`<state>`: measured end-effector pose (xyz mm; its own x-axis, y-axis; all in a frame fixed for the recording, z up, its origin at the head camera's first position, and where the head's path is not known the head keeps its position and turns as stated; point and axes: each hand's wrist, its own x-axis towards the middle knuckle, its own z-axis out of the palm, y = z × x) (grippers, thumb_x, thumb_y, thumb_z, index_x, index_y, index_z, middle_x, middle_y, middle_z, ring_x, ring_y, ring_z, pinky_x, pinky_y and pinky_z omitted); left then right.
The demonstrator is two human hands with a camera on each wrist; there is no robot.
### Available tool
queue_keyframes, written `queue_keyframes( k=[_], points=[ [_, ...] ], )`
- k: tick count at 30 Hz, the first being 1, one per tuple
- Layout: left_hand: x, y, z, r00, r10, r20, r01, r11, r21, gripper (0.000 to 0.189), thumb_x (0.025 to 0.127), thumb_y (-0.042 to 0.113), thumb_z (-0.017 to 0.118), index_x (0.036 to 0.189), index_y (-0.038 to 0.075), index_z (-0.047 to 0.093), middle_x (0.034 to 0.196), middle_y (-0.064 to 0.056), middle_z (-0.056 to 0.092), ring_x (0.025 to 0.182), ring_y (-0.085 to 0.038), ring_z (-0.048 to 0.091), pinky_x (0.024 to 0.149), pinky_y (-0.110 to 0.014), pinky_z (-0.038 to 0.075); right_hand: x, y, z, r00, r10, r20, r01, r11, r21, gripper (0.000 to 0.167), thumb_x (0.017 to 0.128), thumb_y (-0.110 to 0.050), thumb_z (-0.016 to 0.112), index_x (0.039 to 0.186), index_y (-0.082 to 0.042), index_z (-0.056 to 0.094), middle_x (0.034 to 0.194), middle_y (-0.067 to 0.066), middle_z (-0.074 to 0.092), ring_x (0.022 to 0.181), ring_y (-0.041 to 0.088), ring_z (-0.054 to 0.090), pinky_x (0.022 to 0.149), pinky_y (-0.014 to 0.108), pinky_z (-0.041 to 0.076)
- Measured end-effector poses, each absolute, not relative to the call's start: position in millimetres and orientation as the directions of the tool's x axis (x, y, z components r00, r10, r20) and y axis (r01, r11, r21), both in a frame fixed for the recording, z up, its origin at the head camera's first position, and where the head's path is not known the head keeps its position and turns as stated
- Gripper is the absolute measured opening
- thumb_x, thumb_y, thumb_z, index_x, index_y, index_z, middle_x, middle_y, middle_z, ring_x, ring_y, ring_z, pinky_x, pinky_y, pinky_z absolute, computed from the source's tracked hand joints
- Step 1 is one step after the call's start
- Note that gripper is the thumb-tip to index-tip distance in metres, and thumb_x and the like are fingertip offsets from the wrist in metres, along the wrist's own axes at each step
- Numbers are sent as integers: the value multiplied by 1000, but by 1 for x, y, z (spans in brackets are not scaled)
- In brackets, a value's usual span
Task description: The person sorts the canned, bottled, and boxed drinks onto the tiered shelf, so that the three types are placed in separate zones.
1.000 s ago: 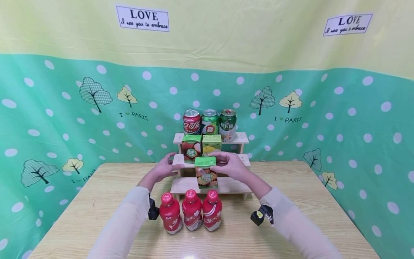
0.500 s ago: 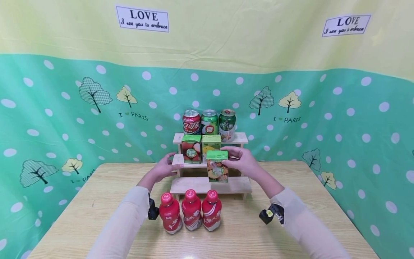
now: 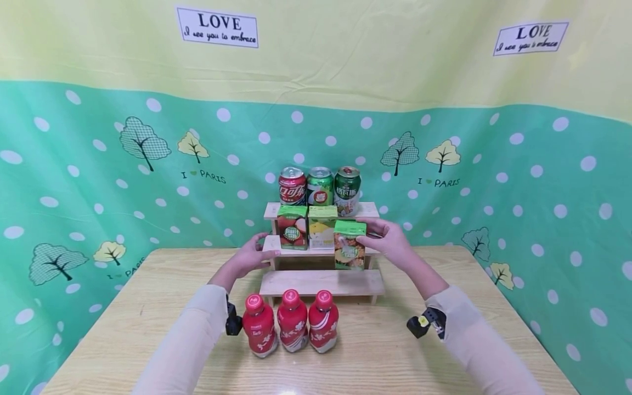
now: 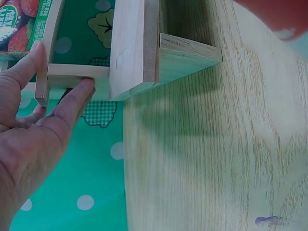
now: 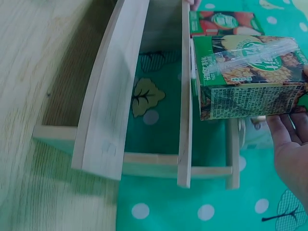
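Observation:
My right hand [image 3: 389,241] grips a juice box [image 3: 349,253] with a green top near its upper end, upright in front of the right end of the middle tier. In the right wrist view the juice box [image 5: 252,98] shows a straw on its front and overlaps the shelf edge. My left hand [image 3: 248,257] holds the left end of the wooden three-tier stand [image 3: 323,282]. The left wrist view shows the thumb over the middle board and the fingers under it. A lychee-picture juice box [image 3: 293,225] and a yellow-green juice box [image 3: 322,229] stand on that tier.
Three cans, one a red can [image 3: 292,189], stand along the top tier. Three red bottles, including the middle bottle [image 3: 293,323], stand on the wooden table [image 3: 163,296] before the stand. A green dotted cloth [image 3: 197,192] hangs behind.
My right hand has carried the juice box from the middle of the lower tier rightward and upward toward the middle tier. My left hand has stayed at the stand's left end.

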<state>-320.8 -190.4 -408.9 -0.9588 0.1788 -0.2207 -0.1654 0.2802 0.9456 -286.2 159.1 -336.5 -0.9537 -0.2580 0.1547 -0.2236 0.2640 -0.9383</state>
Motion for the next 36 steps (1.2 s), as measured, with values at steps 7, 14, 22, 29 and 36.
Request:
queue_keyframes(
  k=[7, 14, 22, 29, 36],
  points=[
    [-321, -191, -409, -958, 178, -224, -169, 282, 944, 83, 89, 20, 65, 149, 8, 9, 146, -33, 19, 127, -47, 40, 100, -52, 45, -294, 171, -338, -970, -198, 142, -201, 326, -924, 50, 82, -23, 72, 129, -14, 56, 129, 13, 58, 116, 27, 58, 90, 28, 54],
    [-321, -191, -410, -959, 178, -219, -166, 271, 948, 82, 89, 19, 65, 148, 8, 9, 145, -33, 21, 127, -47, 40, 100, -52, 45, -301, 177, -338, -976, -157, 149, -192, 317, -929, 52, 83, -20, 71, 132, -11, 53, 133, 13, 55, 121, 27, 55, 90, 24, 53],
    [-320, -190, -409, -961, 175, -216, -164, 270, 949, 82, 89, 19, 64, 149, 9, 9, 146, -32, 21, 128, -46, 40, 100, -51, 46, -309, 178, -340, -982, -126, 139, -172, 310, -935, 50, 83, -22, 71, 130, -14, 54, 132, 11, 56, 120, 25, 55, 84, 20, 55],
    [-320, -190, -408, -962, 159, -220, -170, 279, 945, 81, 89, 18, 64, 148, 10, 10, 146, -31, 21, 127, -45, 41, 100, -50, 46, -315, 174, -340, -983, -118, 139, -169, 304, -938, 53, 84, -24, 70, 133, -14, 52, 135, 11, 54, 123, 26, 53, 98, 35, 50],
    [-320, -191, -410, -961, 168, -218, -167, 272, 948, 82, 89, 19, 64, 149, 9, 9, 144, -32, 23, 127, -45, 41, 100, -50, 46, -324, 169, -345, -985, -109, 134, -161, 292, -943, 52, 85, -26, 69, 133, -17, 52, 136, 9, 54, 124, 24, 52, 101, 38, 48]
  ],
)
